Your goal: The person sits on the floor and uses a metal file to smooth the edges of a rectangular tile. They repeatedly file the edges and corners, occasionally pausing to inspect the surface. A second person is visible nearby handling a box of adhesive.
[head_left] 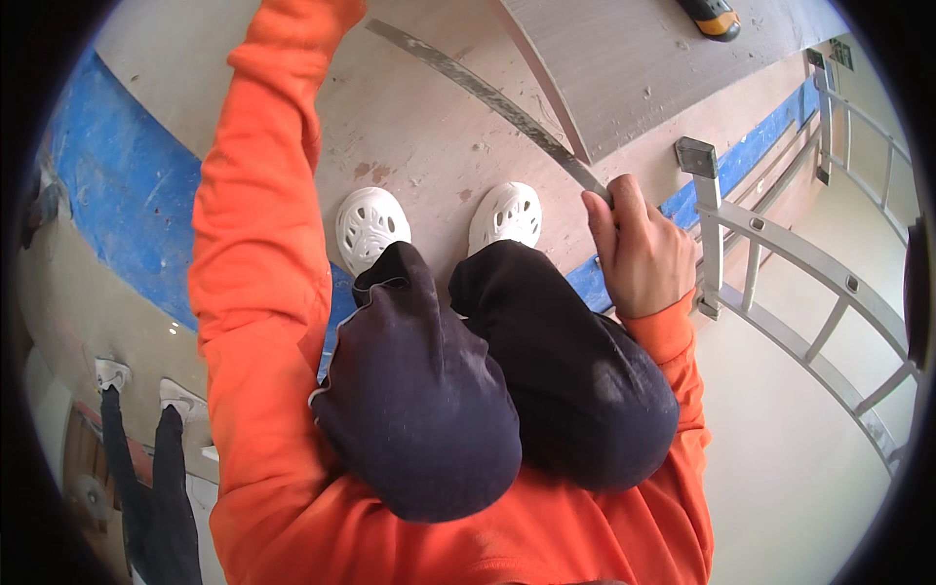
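My right hand (645, 252) is closed, its thumb and forefinger pinching the near end of a long, thin metal strip (487, 95) that resembles a steel ruler. The strip slants away to the upper left over a pale, dusty board (429, 136). Close to its near end is the corner of a greyish-brown panel (624, 88). My left arm, in an orange sleeve (258, 185), stretches forward to the top edge of the view, and the hand itself is out of sight. My white clogs (372, 229) stand on the pale board while I squat.
On the panel lies a tool handle (717, 18) in black and orange. A metal ladder (770, 226) lies to my right. Blue sheeting (127, 175) borders the board. At the lower left, another person's legs (146, 478) show in dark trousers. Crumbs and scraps litter the board.
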`<act>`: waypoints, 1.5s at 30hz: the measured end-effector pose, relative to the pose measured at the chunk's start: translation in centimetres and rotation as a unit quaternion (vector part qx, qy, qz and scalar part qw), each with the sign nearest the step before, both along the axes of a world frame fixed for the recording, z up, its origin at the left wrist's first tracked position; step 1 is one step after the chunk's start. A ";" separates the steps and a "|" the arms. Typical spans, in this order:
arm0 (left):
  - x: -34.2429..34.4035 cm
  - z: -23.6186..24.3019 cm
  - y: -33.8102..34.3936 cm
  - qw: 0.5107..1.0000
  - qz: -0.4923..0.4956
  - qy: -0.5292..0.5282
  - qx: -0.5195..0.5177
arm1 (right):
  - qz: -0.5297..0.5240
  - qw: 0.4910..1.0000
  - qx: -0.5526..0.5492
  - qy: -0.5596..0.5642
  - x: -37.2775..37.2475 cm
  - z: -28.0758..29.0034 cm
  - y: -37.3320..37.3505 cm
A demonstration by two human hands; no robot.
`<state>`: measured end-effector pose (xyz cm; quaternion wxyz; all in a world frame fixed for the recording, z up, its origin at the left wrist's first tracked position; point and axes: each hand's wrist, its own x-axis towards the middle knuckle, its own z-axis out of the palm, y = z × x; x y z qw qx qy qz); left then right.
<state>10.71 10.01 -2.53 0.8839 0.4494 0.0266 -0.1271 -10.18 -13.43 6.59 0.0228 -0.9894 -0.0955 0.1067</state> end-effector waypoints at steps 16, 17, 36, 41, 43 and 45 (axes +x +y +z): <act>0.9 0.0 2.2 0.990 -0.128 -0.050 -0.014 | -0.038 0.995 -0.035 0.090 -1.7 2.8 -1.7; 0.9 0.1 2.3 0.990 -0.130 -0.048 -0.016 | -0.029 0.998 -0.005 0.060 -1.3 2.7 -1.6; -0.1 -1.9 0.4 0.993 -0.067 -0.050 -0.084 | -0.040 0.972 -0.015 0.233 -1.0 8.1 -0.6; -7.9 -1.2 -0.9 0.978 0.117 0.106 -0.133 | -0.117 0.978 0.058 0.164 -1.5 4.3 0.4; -10.1 -2.0 -1.3 0.975 0.157 0.152 -0.050 | -0.112 0.983 0.037 0.143 -1.3 3.6 0.2; -10.7 -2.6 -0.6 0.998 0.053 0.014 -0.020 | -0.107 0.984 0.041 0.137 -1.2 3.6 -0.2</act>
